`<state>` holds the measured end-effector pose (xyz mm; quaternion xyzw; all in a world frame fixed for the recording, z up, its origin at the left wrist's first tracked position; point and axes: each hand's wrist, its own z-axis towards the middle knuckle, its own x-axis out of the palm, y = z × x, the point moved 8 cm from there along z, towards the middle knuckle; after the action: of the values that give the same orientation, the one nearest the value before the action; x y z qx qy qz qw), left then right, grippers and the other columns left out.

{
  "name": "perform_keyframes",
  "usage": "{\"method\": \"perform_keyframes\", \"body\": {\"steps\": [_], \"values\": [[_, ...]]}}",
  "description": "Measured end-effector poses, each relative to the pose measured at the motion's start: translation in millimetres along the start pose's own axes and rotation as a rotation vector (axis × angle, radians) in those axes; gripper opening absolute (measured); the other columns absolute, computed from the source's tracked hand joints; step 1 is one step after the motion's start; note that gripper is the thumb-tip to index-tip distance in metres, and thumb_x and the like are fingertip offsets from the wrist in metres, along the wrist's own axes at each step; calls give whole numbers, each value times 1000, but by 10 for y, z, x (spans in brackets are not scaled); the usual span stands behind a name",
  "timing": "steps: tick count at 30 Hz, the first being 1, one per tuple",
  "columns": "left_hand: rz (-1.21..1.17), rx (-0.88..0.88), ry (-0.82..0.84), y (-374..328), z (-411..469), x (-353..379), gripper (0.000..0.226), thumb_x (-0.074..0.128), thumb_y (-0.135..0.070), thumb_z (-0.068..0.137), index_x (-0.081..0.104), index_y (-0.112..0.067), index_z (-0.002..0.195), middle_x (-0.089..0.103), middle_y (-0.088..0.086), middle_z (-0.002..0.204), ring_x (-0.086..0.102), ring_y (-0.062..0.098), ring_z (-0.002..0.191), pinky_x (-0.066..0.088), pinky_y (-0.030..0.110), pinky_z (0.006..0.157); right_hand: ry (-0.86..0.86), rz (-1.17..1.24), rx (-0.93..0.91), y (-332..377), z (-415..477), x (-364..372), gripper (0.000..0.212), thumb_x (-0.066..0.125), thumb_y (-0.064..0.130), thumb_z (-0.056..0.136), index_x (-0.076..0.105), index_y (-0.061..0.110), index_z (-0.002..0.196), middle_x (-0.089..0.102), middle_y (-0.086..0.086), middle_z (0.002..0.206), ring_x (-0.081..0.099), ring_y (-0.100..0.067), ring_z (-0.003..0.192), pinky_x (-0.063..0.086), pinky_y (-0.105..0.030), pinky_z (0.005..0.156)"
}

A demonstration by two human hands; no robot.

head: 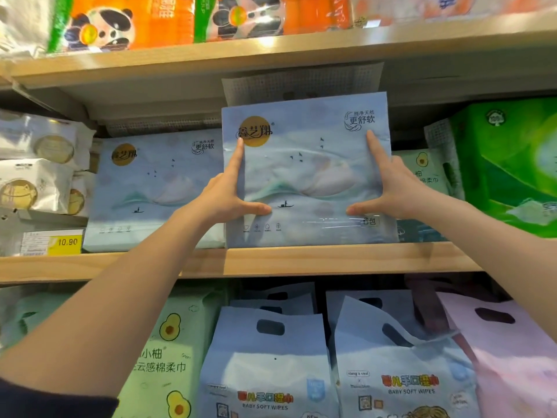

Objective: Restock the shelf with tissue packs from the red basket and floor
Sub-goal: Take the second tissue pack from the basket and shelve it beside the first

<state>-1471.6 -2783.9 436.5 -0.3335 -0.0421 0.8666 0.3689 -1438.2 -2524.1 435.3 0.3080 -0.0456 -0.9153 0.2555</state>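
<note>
Middle shelf point(301, 260), wooden, front lip visible; 1 shelf above with orange panda packs point(120, 22), 1 below with baby wipes bags point(268, 366).

Blue tissue pack point(304, 176) stands upright on the middle shelf, bottom edge at the front lip, its top handle flap reaching up under the shelf above. Just beside it on the left sits a matching blue pack point(156, 188), set further back. Green box point(509, 164) to the right, avocado-print pack point(422, 173) between.

Left hand point(229, 194) and right hand point(388, 191) frame the pack: fingers spread flat on its face, thumbs along the lower part. Pressing, not clenched.

Step in hand: seating this pack in its slot. Next move likely calls for an even push straight back until the face lines up with its neighbour, then letting go. Red basket and floor not in view.

Yellow price tag point(67, 242) reads 10.90.
</note>
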Motion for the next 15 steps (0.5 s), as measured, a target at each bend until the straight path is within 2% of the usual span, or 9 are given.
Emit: {"method": "perform_keyframes", "body": {"steps": [2, 5, 9, 15], "values": [[13, -30, 14, 26, 40, 43, 121, 77, -44, 66, -19, -47, 140, 42, 17, 133, 43, 38, 117, 40, 41, 87, 13, -14, 26, -31, 26, 29, 128, 82, 38, 61, -19, 47, 139, 26, -19, 138, 36, -37, 125, 33, -40, 100], [27, -68, 37, 67, 101, 103, 119, 77, -44, 67, -16, -43, 142, 34, 14, 144, 37, 34, 126, 39, 41, 94, 44, -25, 57, -64, 70, 55, 126, 81, 39, 62, -18, 44, 140, 26, -19, 138, 38, -35, 122, 33, -38, 96], [34, -73, 55, 98, 163, 168, 118, 76, -43, 69, -15, -40, 143, 24, 8, 152, 25, 30, 137, 33, 42, 105, 83, -48, 90, -91, 112, 90, 127, 81, 38, 63, -21, 45, 139, 18, -22, 144, 35, -38, 127, 32, -41, 102], [46, -100, 70, 140, 240, 239, 119, 77, -43, 68, -16, -39, 143, 25, 9, 151, 26, 30, 136, 33, 45, 106, 127, -112, 143, -178, 175, 163, 126, 78, 43, 65, -25, 45, 137, 17, -21, 148, 34, -39, 129, 32, -45, 102]]}}
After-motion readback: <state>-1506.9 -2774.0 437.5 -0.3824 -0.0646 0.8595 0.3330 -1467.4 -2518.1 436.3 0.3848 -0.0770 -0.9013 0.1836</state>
